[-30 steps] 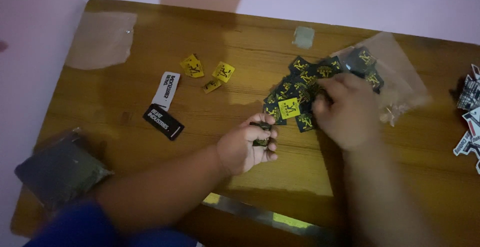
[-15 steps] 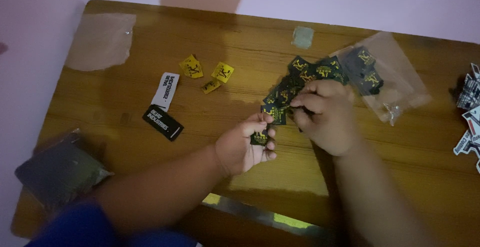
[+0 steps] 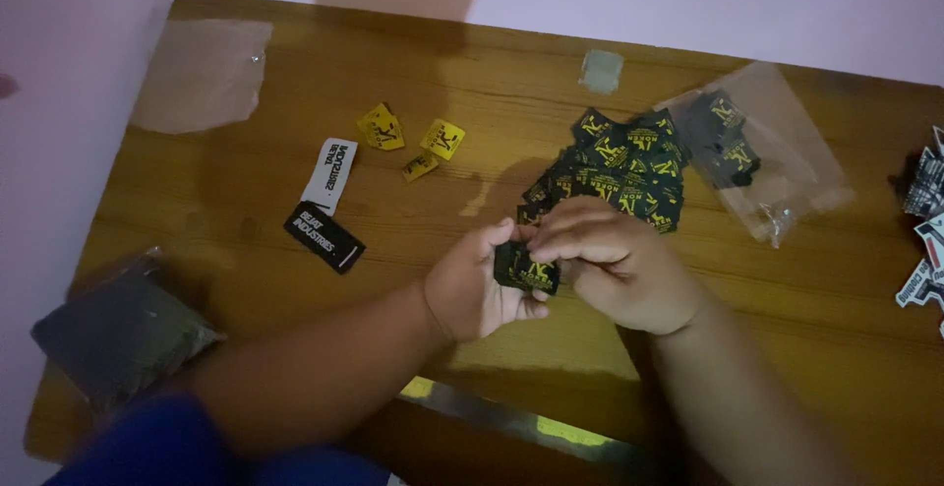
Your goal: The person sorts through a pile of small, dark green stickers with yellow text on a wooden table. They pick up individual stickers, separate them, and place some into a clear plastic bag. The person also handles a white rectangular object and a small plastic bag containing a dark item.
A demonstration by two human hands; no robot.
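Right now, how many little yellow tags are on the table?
3: two yellow tags side by side, and one smaller just below them, all left of the black pile.

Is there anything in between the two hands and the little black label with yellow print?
Nothing visible. The left hand and the right hand both already touch the black label, gripping it in their fingers above the wooden table. The pile of black labels lies behind them.
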